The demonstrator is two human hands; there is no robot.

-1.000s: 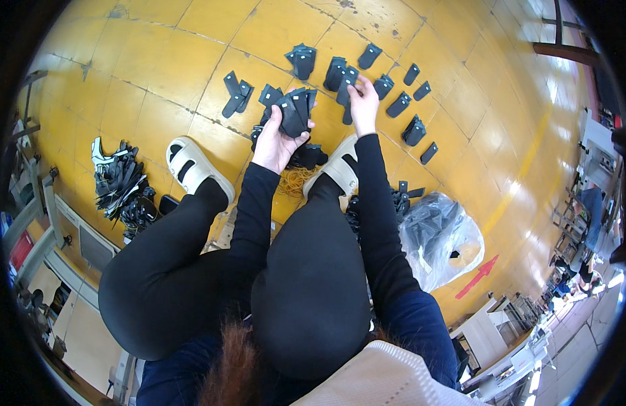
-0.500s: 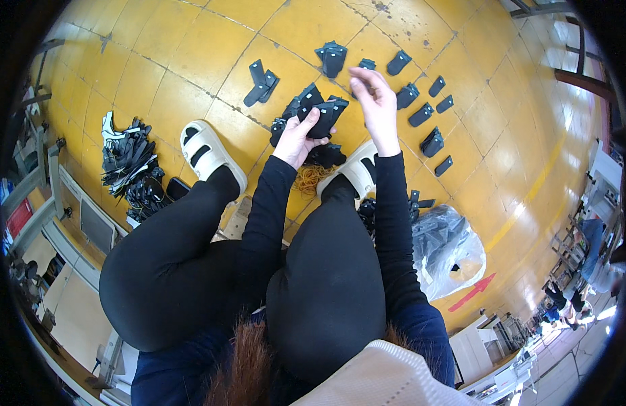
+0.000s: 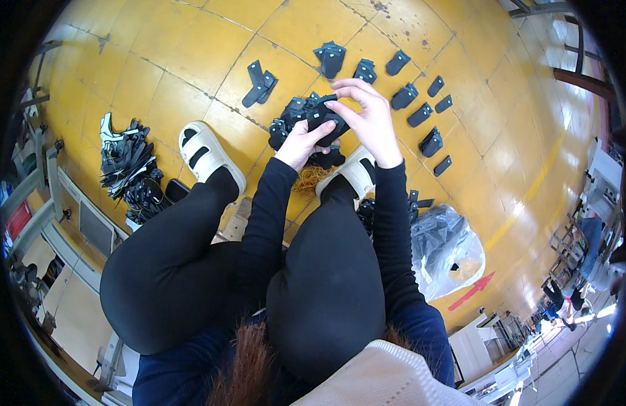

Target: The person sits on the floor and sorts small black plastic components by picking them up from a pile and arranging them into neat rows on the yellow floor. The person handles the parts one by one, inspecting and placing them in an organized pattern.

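A small stack of black fabric pieces (image 3: 320, 114) is clasped in my left hand (image 3: 299, 145), its thumb across the top. My right hand (image 3: 372, 123) reaches over from the right, its thumb and fingers pinching at the far edge of one piece. Parts of the held stack are hidden behind my fingers. Just beyond and left of my hands lies a heap of similar black pieces (image 3: 294, 108), with small white labels on some. Below the stack, a tangle of yellow rubber bands or string (image 3: 310, 180) shows between my sandals.
Several small black stacks (image 3: 420, 115) spread over the yellow tiled floor (image 3: 191, 61), ahead and right. A heap of black and white strips (image 3: 127, 159) lies left, beside a dark phone-like object (image 3: 176, 190). My sandals (image 3: 211, 157) flank the work. A clear plastic bag (image 3: 448, 254) sits at right.
My right hand has come down and left from above the stacks to the edge of the held pieces. My left hand has stayed nearly in place.
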